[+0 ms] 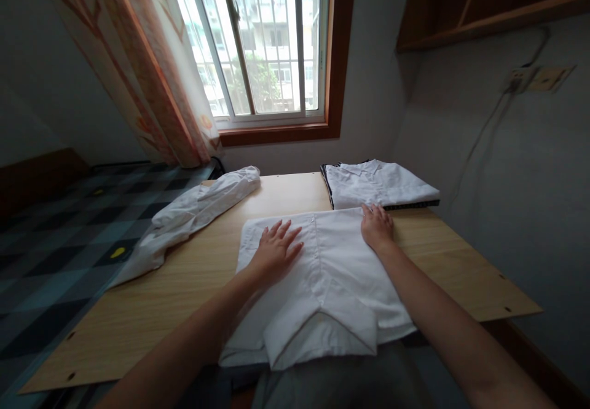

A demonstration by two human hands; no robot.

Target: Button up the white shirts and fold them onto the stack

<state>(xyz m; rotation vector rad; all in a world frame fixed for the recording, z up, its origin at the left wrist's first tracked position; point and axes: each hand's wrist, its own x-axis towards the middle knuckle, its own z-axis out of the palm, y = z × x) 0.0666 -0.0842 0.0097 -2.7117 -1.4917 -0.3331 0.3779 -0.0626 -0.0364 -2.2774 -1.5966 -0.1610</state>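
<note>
A white collared shirt (341, 261) lies folded on the light wooden board (198, 298), its collar toward me and over the near edge. My left hand (277, 248) rests flat on the upper left part of the shirt with its fingers spread. At the shirt's far right corner is my right hand (377, 224), fingers bent over the edge of the cloth; whether it pinches the fabric is hard to see. Behind it, a folded white shirt (382, 184) lies on dark folded cloth at the back right.
Another white garment (198, 206) lies loosely along the board's left edge, partly over a bed with a checked cover (59, 255). A window (267, 46) and patterned curtain (152, 58) are behind. A cable (479, 138) hangs from a socket on the right wall.
</note>
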